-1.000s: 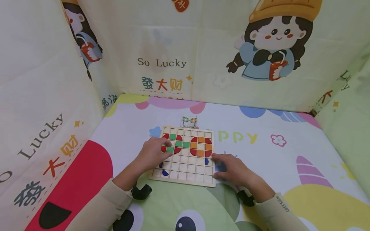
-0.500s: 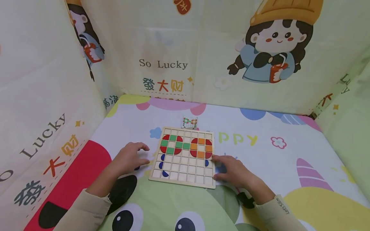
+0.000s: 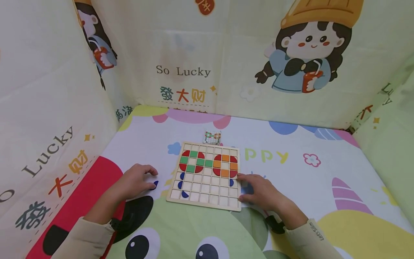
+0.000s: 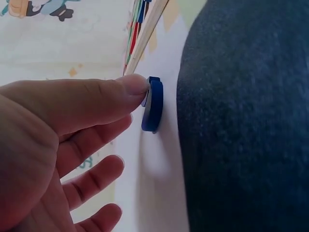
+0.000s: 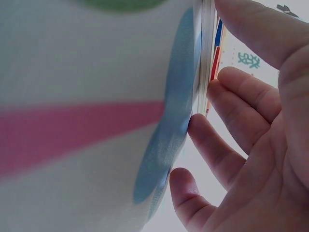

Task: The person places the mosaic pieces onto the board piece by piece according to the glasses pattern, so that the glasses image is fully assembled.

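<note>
My left hand (image 3: pixel 136 181) is left of the wooden grid board (image 3: pixel 203 206), its thumb at a small curved blue piece (image 3: pixel 155 184) on the tabletop. In the left wrist view the thumb tip overlaps the top of this blue piece (image 4: pixel 154 108); in the head view the index finger stands apart from the thumb. My right hand (image 3: pixel 263 190) rests at the board's right edge, fingertips and thumb touching it. On the board lie red rounded corner pieces (image 3: pixel 233 174), green squares (image 3: pixel 200 162), orange squares (image 3: pixel 224 173) and several blue half-round pieces (image 3: pixel 185 194).
A small pattern card (image 3: pixel 212 137) lies just beyond the board's far edge. The printed tablecloth (image 3: pixel 291 187) is bounded by cloth walls (image 3: pixel 233 64) at the back and both sides. A dark blue fabric surface (image 4: pixel 246 121) fills the right of the left wrist view.
My left hand has withdrawn from the board's upper left, uncovering a green square and blue pieces there, and moved left and down to the loose blue piece. The right hand has stayed put.
</note>
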`<move>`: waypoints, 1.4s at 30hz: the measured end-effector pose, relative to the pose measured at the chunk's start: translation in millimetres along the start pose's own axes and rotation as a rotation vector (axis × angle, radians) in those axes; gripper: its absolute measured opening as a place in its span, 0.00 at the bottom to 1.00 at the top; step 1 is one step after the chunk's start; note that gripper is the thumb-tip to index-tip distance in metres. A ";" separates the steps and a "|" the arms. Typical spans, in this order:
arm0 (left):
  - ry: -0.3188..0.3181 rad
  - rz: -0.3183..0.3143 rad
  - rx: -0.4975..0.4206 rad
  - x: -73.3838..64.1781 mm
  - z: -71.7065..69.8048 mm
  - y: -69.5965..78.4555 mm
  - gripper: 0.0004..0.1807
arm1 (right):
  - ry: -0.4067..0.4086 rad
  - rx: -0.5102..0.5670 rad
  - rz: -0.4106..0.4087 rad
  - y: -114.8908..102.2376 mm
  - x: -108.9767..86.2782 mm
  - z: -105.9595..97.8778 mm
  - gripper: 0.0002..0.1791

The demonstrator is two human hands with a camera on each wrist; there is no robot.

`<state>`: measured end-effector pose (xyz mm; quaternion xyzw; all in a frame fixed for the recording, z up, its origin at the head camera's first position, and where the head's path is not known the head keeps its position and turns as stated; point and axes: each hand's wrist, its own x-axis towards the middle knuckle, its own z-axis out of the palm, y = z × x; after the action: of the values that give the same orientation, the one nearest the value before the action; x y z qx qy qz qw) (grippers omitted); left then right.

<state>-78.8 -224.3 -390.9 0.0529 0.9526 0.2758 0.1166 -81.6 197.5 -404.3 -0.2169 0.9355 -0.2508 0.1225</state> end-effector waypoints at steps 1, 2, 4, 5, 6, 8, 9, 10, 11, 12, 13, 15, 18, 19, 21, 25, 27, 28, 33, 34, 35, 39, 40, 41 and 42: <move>0.000 0.005 -0.001 0.3 0.2 -0.4 0.23 | 0.000 0.000 -0.001 0.2 0.0 0.1 0.34; 0.002 0.004 -0.004 0.5 0.6 -0.7 0.23 | 0.000 0.002 -0.001 0.2 0.0 0.0 0.34; 0.003 0.007 -0.009 1.4 0.9 -1.2 0.22 | 0.002 0.004 -0.002 0.3 0.0 0.1 0.34; 0.003 0.007 -0.010 1.6 0.9 -1.2 0.21 | 0.002 0.003 -0.004 0.4 -0.1 0.2 0.34; 0.003 0.006 -0.011 1.9 1.0 -1.3 0.21 | 0.003 0.003 -0.005 0.4 -0.1 0.3 0.34; 0.004 0.005 -0.011 2.7 1.2 -1.5 0.21 | 0.002 0.003 -0.007 0.5 -0.2 0.4 0.34; 0.005 0.003 -0.012 3.1 1.4 -1.6 0.20 | 0.002 0.001 -0.007 0.6 -0.2 0.4 0.34; 0.006 0.007 -0.009 3.8 1.7 -1.8 0.19 | 0.001 0.001 -0.006 0.6 -0.1 0.4 0.34; 0.009 0.008 -0.007 4.6 2.4 -2.3 0.18 | 0.000 -0.001 -0.007 0.7 -0.1 0.4 0.34; 0.015 0.008 -0.005 5.6 3.2 -2.7 0.17 | 0.000 -0.002 -0.007 0.7 -0.1 0.4 0.35; 0.022 0.008 -0.001 6.6 3.8 -2.9 0.16 | -0.002 -0.003 -0.007 0.8 -0.1 0.4 0.35; 0.032 0.008 0.010 8.6 4.7 -2.7 0.14 | -0.002 -0.005 -0.006 0.7 -0.2 0.3 0.35; 0.043 -0.007 0.026 10.7 5.1 -1.2 0.13 | -0.002 -0.003 -0.008 0.4 -0.2 0.3 0.35; 0.043 -0.012 0.028 10.9 4.8 -0.4 0.12 | -0.003 -0.003 -0.008 0.3 -0.3 0.3 0.35; 0.041 -0.020 0.025 11.2 4.5 1.0 0.13 | -0.004 -0.002 -0.010 0.0 -0.3 0.3 0.35; 0.022 -0.018 0.012 12.0 4.0 3.9 0.17 | -0.002 -0.007 -0.014 0.0 -0.5 0.1 0.34; 0.005 -0.010 0.006 13.5 4.2 5.7 0.19 | -0.001 -0.010 -0.014 0.4 -0.4 0.2 0.34; -0.003 -0.005 0.004 14.5 4.5 6.7 0.20 | -0.001 -0.010 -0.013 0.4 -0.4 0.2 0.34; -0.036 -0.001 -0.008 18.9 8.3 10.2 0.20 | 0.000 -0.011 -0.010 0.6 -0.2 1.0 0.35; -0.038 -0.005 -0.013 19.1 9.1 10.6 0.20 | 0.000 -0.009 -0.008 0.6 -0.1 1.1 0.35; -0.040 -0.011 -0.018 19.1 9.8 10.9 0.20 | 0.001 -0.009 -0.008 0.5 -0.1 1.3 0.35; -0.039 -0.026 -0.039 17.9 11.4 11.3 0.20 | 0.000 -0.009 -0.003 0.1 -0.1 1.1 0.35; -0.040 -0.025 -0.045 17.7 11.5 11.2 0.19 | 0.000 -0.009 -0.001 0.0 -0.1 0.9 0.35; -0.042 -0.024 -0.047 17.5 11.4 11.2 0.18 | -0.001 -0.011 0.000 -0.1 -0.3 0.8 0.35; -0.045 -0.020 -0.047 17.6 11.3 10.9 0.18 | -0.001 -0.011 0.002 -0.2 -0.3 0.7 0.35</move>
<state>-92.5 -206.4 -397.8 0.0468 0.9436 0.2955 0.1418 -81.1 197.2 -404.7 -0.2168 0.9370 -0.2452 0.1220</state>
